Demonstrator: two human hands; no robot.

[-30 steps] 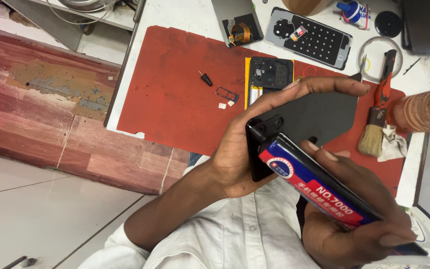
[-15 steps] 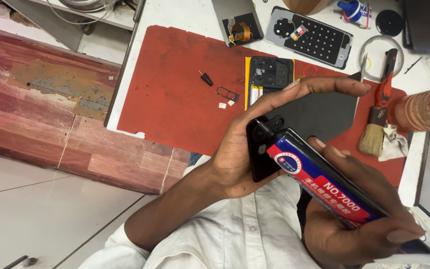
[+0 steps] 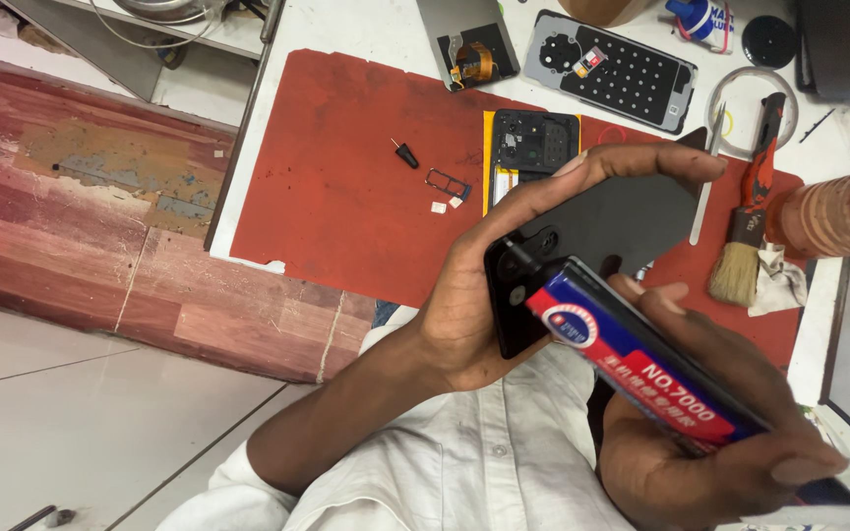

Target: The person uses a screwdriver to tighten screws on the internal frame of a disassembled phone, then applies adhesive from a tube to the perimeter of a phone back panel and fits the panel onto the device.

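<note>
Head view: both hands are raised over the front edge of the bench, close to the white shirt.
Back cover: the dark phone back cover (image 3: 632, 221) is held off the red mat, its camera cut-outs at the near corner, where the glue tube's nozzle seems to meet it.
Left hand: the left hand (image 3: 474, 305) is wrapped around the cover's edge, thumb and fingers clenched on it.
Right hand: the right hand (image 3: 700, 442) is closed around the red-and-blue glue tube (image 3: 641, 379), fingers curled over its body.
Risk – excess glue: too hard a squeeze could likely smear adhesive into the camera openings.
Risk – slip: the cover is pinched only at its rim, so it could twist or drop onto the parts below.
Risk – drip: stray glue might land on the open phone body (image 3: 533, 147) on the mat.
Surface: a red work mat (image 3: 346, 187) on a white bench holds a SIM tray (image 3: 442, 182), a second back panel (image 3: 612, 69), a brush (image 3: 745, 246) and a crumpled cloth (image 3: 779, 280).
Room: patched reddish flooring (image 3: 81, 216) and pale tiles lie left of the bench – a shelf shows at the top.
</note>
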